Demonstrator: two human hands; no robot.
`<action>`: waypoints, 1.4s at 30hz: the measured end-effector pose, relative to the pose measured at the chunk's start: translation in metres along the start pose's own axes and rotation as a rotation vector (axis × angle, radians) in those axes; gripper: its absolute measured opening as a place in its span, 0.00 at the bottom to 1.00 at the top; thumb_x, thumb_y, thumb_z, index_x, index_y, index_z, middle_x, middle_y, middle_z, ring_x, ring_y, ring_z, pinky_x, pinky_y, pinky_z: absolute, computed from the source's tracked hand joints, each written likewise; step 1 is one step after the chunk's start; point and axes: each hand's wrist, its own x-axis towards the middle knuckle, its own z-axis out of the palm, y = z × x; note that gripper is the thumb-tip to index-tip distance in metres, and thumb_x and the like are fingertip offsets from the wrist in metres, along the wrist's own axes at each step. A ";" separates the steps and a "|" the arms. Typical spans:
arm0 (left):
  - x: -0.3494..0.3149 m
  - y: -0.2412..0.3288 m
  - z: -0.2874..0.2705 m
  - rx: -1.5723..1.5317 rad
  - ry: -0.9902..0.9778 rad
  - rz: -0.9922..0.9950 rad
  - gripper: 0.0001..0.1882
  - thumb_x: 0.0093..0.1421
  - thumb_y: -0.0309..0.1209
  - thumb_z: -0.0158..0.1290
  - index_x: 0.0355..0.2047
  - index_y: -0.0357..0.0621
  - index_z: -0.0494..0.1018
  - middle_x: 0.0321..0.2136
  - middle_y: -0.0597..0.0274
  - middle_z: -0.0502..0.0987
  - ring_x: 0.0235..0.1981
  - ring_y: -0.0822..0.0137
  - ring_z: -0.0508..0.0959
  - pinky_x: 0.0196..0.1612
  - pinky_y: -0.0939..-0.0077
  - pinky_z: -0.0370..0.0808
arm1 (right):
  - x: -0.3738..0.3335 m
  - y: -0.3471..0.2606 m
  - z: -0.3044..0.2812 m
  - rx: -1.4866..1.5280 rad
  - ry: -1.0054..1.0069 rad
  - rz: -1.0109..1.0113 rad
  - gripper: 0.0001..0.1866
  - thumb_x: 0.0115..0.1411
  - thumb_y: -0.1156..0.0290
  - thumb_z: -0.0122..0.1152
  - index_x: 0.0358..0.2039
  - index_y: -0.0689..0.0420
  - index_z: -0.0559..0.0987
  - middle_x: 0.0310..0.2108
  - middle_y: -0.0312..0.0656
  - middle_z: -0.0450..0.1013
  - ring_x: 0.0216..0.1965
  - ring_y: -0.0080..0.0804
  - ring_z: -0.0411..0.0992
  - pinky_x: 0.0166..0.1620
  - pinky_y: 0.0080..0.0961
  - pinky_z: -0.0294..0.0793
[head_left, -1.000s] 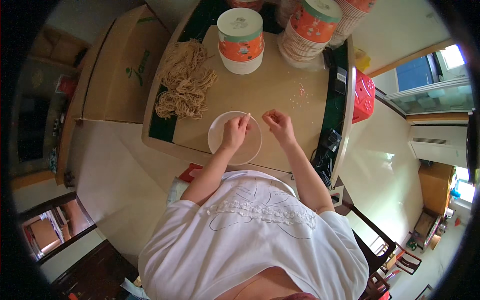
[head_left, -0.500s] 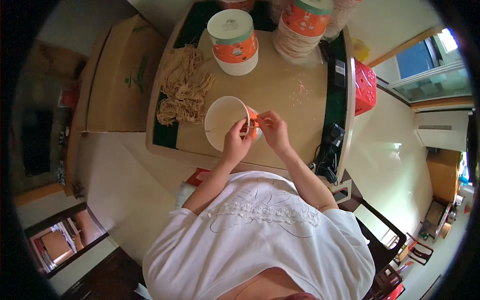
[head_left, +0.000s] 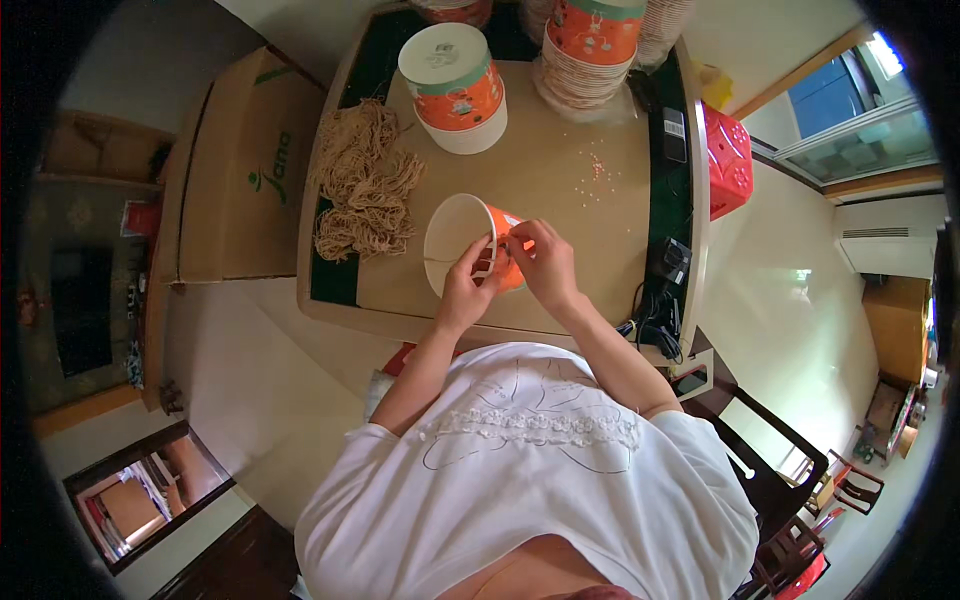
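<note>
A white and orange paper tub [head_left: 455, 222] lies tilted on the table, its mouth toward the left. My left hand [head_left: 470, 288] is closed on its near side, the fingers over the rim and wall. A thin tan string [head_left: 440, 262] shows across the inside of the tub, running toward my left fingers. My right hand [head_left: 546, 266] is closed in a pinch against the tub's orange outer wall, close to the left fingertips. What the right fingertips pinch is hidden. A tangled heap of tan string [head_left: 368, 185] lies left of the tub.
Beyond my hands stands an upside-down stack of paper tubs [head_left: 455, 95]; more stacked tubs [head_left: 590, 55] are at the far right. Small pale bits [head_left: 597, 175] are scattered on the brown board [head_left: 540, 150]. A black adapter with cables [head_left: 668, 262] lies at the right edge, beside a red stool [head_left: 727, 165].
The view has shifted slightly. My right fingers have moved in closer to the tub's wall and the left fingertips. The left hand keeps its hold on the tub.
</note>
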 end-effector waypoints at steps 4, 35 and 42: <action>0.000 0.001 0.000 0.061 -0.025 0.012 0.24 0.56 0.24 0.52 0.54 0.41 0.63 0.38 0.58 0.76 0.37 0.69 0.77 0.39 0.75 0.75 | -0.001 0.003 -0.001 -0.029 -0.001 -0.012 0.04 0.53 0.77 0.59 0.30 0.60 0.75 0.29 0.43 0.73 0.29 0.34 0.75 0.30 0.26 0.77; 0.013 -0.042 0.026 0.436 0.096 0.131 0.03 0.56 0.25 0.49 0.29 0.38 0.71 0.23 0.51 0.76 0.25 0.55 0.78 0.28 0.66 0.74 | -0.030 0.061 0.008 0.185 -0.078 0.235 0.04 0.56 0.76 0.56 0.31 0.62 0.76 0.26 0.43 0.75 0.29 0.27 0.75 0.31 0.23 0.75; 0.012 -0.045 0.023 0.256 0.097 0.040 0.10 0.57 0.29 0.49 0.35 0.41 0.60 0.20 0.48 0.74 0.23 0.50 0.77 0.23 0.59 0.71 | -0.024 0.029 -0.005 0.114 -0.097 0.167 0.03 0.54 0.77 0.56 0.31 0.60 0.76 0.27 0.42 0.72 0.28 0.29 0.71 0.31 0.24 0.73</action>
